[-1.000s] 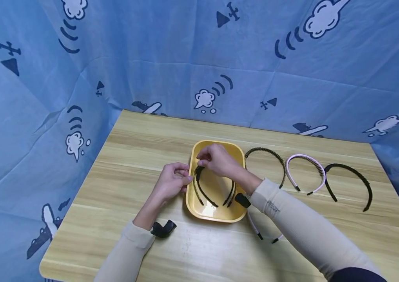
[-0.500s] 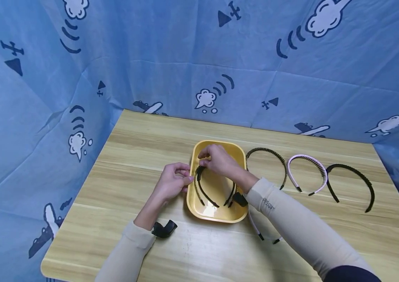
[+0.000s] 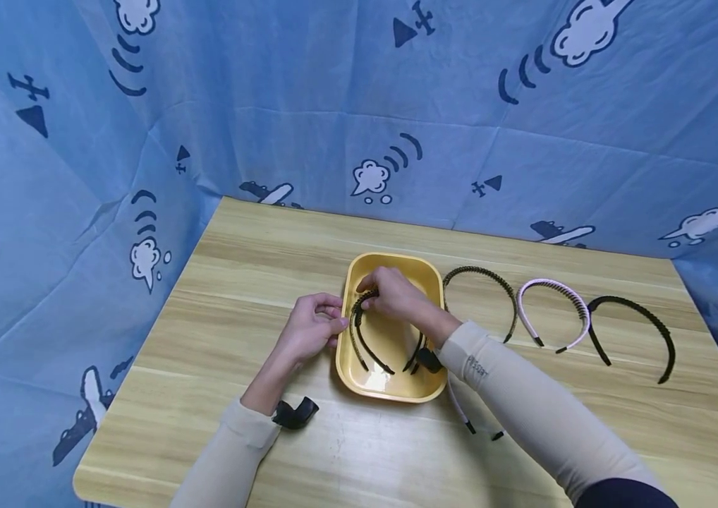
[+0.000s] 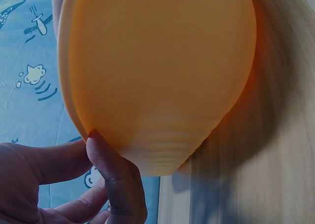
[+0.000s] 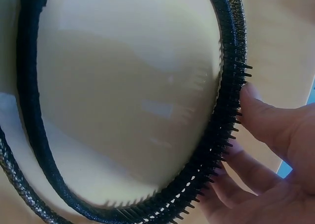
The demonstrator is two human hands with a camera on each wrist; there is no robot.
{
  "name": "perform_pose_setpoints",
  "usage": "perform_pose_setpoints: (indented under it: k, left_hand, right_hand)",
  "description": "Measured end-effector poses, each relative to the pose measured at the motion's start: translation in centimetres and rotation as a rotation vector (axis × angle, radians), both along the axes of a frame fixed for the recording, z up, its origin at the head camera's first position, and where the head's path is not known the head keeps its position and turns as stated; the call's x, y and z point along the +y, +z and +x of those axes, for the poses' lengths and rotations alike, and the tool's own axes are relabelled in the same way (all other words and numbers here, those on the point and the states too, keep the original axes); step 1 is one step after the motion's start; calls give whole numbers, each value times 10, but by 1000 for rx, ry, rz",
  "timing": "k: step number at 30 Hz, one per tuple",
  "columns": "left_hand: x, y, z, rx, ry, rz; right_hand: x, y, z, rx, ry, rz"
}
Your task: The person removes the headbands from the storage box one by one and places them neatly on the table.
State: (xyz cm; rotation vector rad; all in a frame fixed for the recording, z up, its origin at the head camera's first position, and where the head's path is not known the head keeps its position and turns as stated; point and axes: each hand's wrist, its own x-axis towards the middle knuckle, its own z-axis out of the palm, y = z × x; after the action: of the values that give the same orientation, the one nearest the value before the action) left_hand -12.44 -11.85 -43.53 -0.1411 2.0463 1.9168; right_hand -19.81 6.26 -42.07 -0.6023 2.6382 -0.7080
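Observation:
My left hand (image 3: 309, 328) pinches the left rim of a yellow plastic tray (image 3: 391, 396); its thumb and a finger are at the lip in the left wrist view. Inside the tray lie a black headband with comb teeth (image 5: 29, 86) and a dark glittery headband (image 5: 11, 165), one nested round the other, legs towards me. My right hand (image 3: 397, 293) reaches into the tray and pinches the black headband near its top. In the right wrist view its thumb and fingertips are at the toothed outer side. The right wrist and forearm cover part of the headbands' right side.
Right of the tray lie a brown-gold braided headband (image 3: 482, 270), a pale pink headband (image 3: 521, 303) and a black headband (image 3: 635, 307). Another pale headband (image 3: 457, 406) is partly hidden under the right forearm. A blue printed curtain (image 3: 308, 85) hangs behind the wooden table (image 3: 219, 282).
My right hand has lowered slightly into the tray, and more of the black headband's top arc shows between its fingers. The left hand and the tray have kept their places.

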Motion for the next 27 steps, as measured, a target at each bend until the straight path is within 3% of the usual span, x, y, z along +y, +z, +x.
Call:
perform_pose_setpoints:
  k: [27]
  left_hand:
    - [1, 1, 1, -9, 7, 2]
  right_hand:
    - [2, -6, 0, 69, 58, -54]
